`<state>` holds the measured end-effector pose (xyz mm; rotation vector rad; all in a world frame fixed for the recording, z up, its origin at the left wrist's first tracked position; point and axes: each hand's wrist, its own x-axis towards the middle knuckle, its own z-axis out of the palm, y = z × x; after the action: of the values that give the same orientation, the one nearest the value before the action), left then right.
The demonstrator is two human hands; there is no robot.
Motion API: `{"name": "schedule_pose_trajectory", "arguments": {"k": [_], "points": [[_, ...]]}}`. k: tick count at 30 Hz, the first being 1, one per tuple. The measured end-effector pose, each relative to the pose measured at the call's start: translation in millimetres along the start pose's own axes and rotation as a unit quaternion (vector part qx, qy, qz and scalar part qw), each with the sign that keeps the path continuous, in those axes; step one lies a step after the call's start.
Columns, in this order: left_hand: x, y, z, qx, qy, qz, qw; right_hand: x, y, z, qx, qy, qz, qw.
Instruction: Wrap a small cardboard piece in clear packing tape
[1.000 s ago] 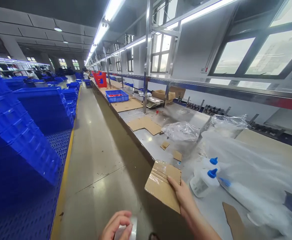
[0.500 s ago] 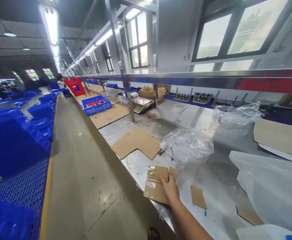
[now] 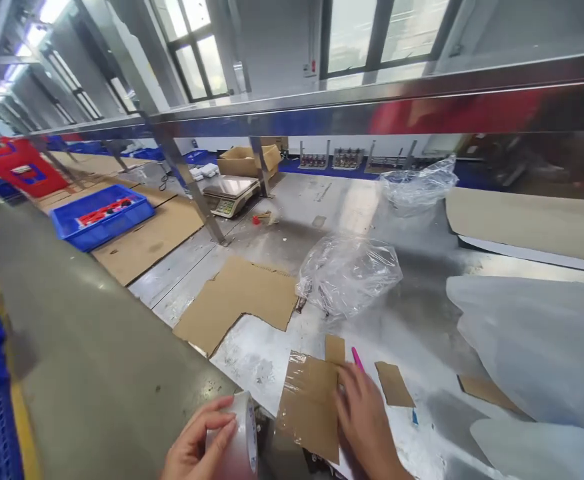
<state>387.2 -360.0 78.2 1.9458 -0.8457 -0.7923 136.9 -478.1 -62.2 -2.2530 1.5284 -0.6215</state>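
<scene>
My left hand (image 3: 197, 440) is at the bottom of the view, shut around a roll of clear packing tape (image 3: 242, 433). My right hand (image 3: 365, 421) grips the right edge of a cardboard piece (image 3: 308, 407) covered in clear tape, which lies at the near edge of a steel table (image 3: 252, 363). A pink marker (image 3: 357, 359) lies just beyond my right fingers. A small cardboard scrap (image 3: 394, 384) sits to their right.
A larger cut cardboard sheet and a crumpled plastic bag lie on the steel table. Farther off are a weighing scale, a cardboard box, and a blue crate holding red items. White plastic sheeting lies at the right. A grey floor aisle runs along the left.
The view has swung right and down. My left hand has returned with the tape roll. My right hand has drawn the taped cardboard nearer, and the pink marker has come into view.
</scene>
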Motion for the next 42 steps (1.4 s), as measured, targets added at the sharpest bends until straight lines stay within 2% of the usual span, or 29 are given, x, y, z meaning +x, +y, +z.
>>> {"name": "schedule_pose_trajectory", "arguments": {"k": [2,3,5,8,11,13,16,18,21,22,24,26,27,29,32,34,38,40,42], "points": [[30,6,-5.7,0.009,-0.041,0.008,0.999,-20,-13,18,-0.019,-0.055,-0.136,0.989],[45,9,-8.6,0.007,-0.052,0.015,0.998,-27,-20,26,-0.024,-0.086,-0.178,0.98],[74,14,-15.9,-0.011,-0.07,0.035,0.997,-34,-35,35,-0.03,-0.131,-0.2,0.97],[121,19,-35.0,-0.026,-0.127,0.053,0.99,-25,-66,30,-0.005,-0.146,-0.129,0.981],[171,17,-60.3,0.02,-0.216,0.068,0.974,2,-110,17,0.039,-0.14,-0.062,0.987],[202,14,-73.7,0.057,-0.268,0.085,0.958,21,-136,16,0.044,-0.144,-0.04,0.988],[236,10,-81.7,0.07,-0.305,0.104,0.944,36,-155,26,0.04,-0.155,-0.003,0.987],[246,10,-79.0,0.056,-0.308,0.113,0.943,36,-163,34,0.039,-0.141,0.033,0.989],[243,16,-66.9,0.044,-0.344,0.136,0.928,36,-188,34,0.099,-0.042,0.112,0.988],[236,19,-61.7,0.04,-0.367,0.144,0.918,39,-201,31,0.156,0.002,0.142,0.977],[218,26,-51.0,0.019,-0.399,0.161,0.902,47,-229,24,0.3,0.065,0.182,0.934],[197,32,-41.4,-0.012,-0.404,0.179,0.897,56,-252,18,0.388,0.064,0.161,0.905],[188,33,-37.5,-0.022,-0.402,0.186,0.896,59,-259,16,0.404,0.057,0.146,0.901],[177,35,-32.2,-0.027,-0.404,0.193,0.894,58,-264,14,0.388,0.054,0.128,0.911],[177,29,-29.2,0.002,-0.402,0.185,0.897,45,-257,16,0.324,0.033,0.112,0.939],[179,19,-29.0,0.014,-0.387,0.164,0.907,32,-251,18,0.287,0.02,0.146,0.946],[165,-5,-28.1,-0.035,-0.383,0.089,0.919,13,-250,13,0.273,-0.028,0.236,0.932],[155,-11,-26.7,-0.041,-0.38,0.085,0.92,8,-252,7,0.279,-0.048,0.266,0.922],[149,-9,-24.1,-0.031,-0.37,0.106,0.922,5,-251,2,0.286,-0.048,0.308,0.906]]}}
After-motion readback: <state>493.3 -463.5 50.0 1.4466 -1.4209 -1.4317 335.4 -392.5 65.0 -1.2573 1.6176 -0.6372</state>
